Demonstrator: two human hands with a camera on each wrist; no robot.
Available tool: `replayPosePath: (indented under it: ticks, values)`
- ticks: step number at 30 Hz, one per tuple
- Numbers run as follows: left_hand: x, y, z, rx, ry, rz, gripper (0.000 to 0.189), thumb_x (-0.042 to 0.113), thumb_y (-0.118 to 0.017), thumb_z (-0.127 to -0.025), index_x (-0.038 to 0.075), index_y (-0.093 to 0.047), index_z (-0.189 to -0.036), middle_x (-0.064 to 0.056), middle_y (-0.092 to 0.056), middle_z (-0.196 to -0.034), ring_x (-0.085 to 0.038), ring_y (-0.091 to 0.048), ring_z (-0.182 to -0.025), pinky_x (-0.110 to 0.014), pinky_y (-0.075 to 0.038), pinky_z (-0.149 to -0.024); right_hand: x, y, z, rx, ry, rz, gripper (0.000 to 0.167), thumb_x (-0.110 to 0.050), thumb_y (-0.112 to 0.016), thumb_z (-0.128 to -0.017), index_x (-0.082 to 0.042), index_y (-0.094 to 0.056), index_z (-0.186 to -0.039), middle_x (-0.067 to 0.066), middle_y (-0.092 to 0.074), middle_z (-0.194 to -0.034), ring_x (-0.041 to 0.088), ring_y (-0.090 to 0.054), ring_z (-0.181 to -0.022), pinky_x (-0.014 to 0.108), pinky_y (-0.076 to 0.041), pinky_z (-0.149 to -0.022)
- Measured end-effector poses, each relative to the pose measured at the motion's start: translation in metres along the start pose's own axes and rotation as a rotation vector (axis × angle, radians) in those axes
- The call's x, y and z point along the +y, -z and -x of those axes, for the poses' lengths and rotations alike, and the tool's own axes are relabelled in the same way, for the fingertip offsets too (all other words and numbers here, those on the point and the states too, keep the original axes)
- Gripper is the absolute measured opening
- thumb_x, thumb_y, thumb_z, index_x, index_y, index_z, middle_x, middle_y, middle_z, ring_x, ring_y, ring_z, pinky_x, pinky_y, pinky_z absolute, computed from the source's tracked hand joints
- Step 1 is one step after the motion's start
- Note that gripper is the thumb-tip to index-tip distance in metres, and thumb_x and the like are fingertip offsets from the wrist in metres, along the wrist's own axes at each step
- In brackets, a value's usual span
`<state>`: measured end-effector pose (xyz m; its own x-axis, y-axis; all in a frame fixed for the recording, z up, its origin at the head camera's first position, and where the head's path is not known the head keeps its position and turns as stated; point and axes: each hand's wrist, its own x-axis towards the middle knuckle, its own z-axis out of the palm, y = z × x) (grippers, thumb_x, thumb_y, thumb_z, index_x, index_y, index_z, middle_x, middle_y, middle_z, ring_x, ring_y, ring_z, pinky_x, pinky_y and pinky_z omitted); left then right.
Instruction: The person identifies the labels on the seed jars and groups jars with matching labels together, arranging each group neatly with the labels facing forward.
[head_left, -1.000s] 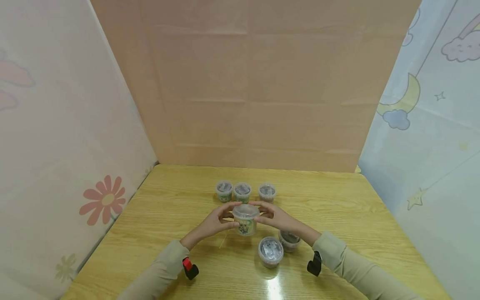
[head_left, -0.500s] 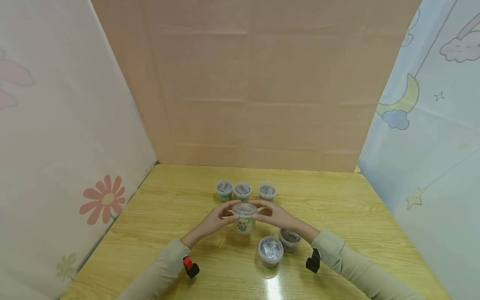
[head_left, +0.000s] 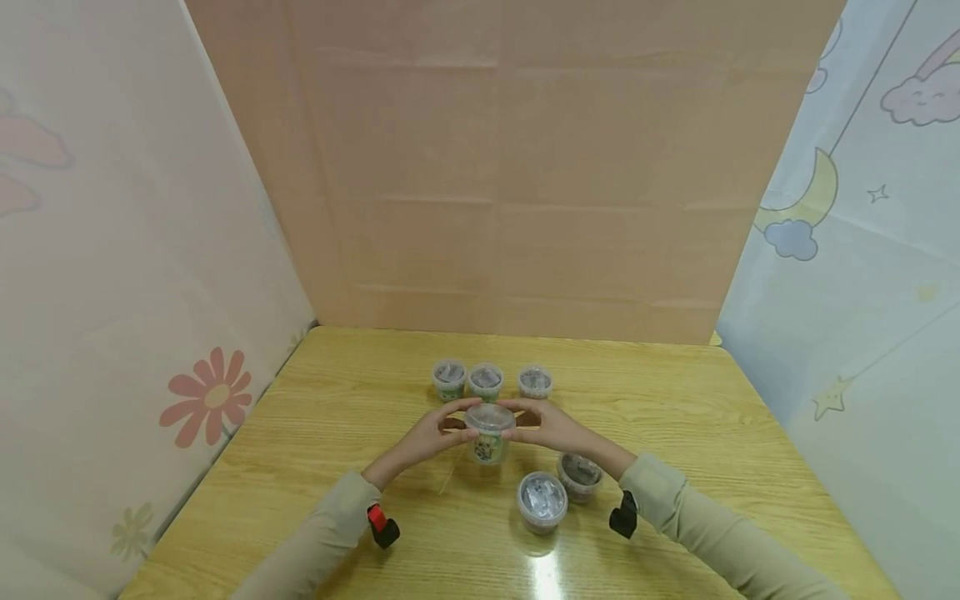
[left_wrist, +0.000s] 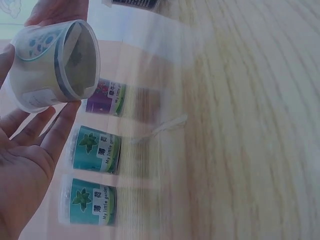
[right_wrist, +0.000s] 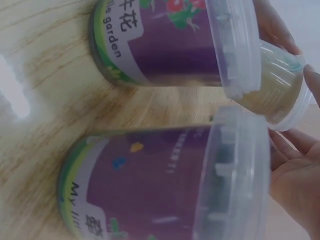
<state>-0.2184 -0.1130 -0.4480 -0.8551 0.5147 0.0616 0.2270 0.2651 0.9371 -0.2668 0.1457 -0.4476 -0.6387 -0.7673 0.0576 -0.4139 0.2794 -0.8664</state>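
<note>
Between both hands, a clear lidded plastic tub [head_left: 489, 447] with a pale, cartoon-printed label is held up off the table. My left hand [head_left: 429, 435] grips its left side, fingers at the lid's rim and thumb on the front. From the right, my right hand [head_left: 551, 427] grips it in much the same way. The left wrist view shows the underside of this tub [left_wrist: 42, 70] turned towards the table. In the right wrist view two purple-labelled tubs [head_left: 542, 502] [right_wrist: 165, 180] partly hide the held tub [right_wrist: 275, 85].
Behind the hands stand two green-labelled tubs [head_left: 449, 380] [left_wrist: 92, 201] and a purple-labelled one [head_left: 535, 382]. Another lidded tub [head_left: 580, 477] stands below my right wrist. A thin pale strip [left_wrist: 160, 129] lies on the wooden table [head_left: 360, 383]. A tan backdrop [head_left: 495, 183] rises behind.
The held tub has risen slightly and shifted a little away and to the left, with both hands moving along. The other tubs have stayed in place.
</note>
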Motion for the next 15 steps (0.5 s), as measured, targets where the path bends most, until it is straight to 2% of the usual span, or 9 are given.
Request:
replayPosePath:
  ticks: [5,10,15]
  values:
    - [-0.022,0.002,-0.006,0.023,0.003,-0.037,0.058,0.021,-0.061,-0.091,0.012,-0.036,-0.143,-0.015,-0.038,-0.142,-0.034,-0.055,-0.111,-0.035,-0.052,-0.087,-0.002,0.001,-0.002,-0.004,0.002,0.042,0.061,-0.034,-0.063,-0.088,-0.007,-0.041,-0.139,0.01,-0.049,-0.134,0.028,-0.056,-0.112,0.046,-0.045,-0.096]
    - [-0.028,0.005,-0.008,0.027,0.009,-0.068,0.059,0.03,-0.063,-0.089,0.021,-0.038,-0.142,-0.009,-0.04,-0.141,-0.031,-0.054,-0.114,-0.037,-0.05,-0.091,-0.001,0.002,-0.004,-0.011,0.003,0.056,0.063,-0.032,-0.065,-0.087,-0.006,-0.041,-0.139,0.012,-0.049,-0.134,0.031,-0.056,-0.112,0.048,-0.046,-0.093]
    - [-0.03,0.006,-0.009,0.015,0.001,-0.118,0.061,0.034,-0.063,-0.088,0.021,-0.038,-0.143,-0.005,-0.041,-0.141,-0.029,-0.051,-0.118,-0.038,-0.048,-0.093,0.001,0.001,-0.005,-0.012,0.013,0.056,0.063,-0.027,-0.066,-0.087,-0.005,-0.041,-0.139,0.014,-0.046,-0.137,0.033,-0.056,-0.112,0.051,-0.045,-0.094]
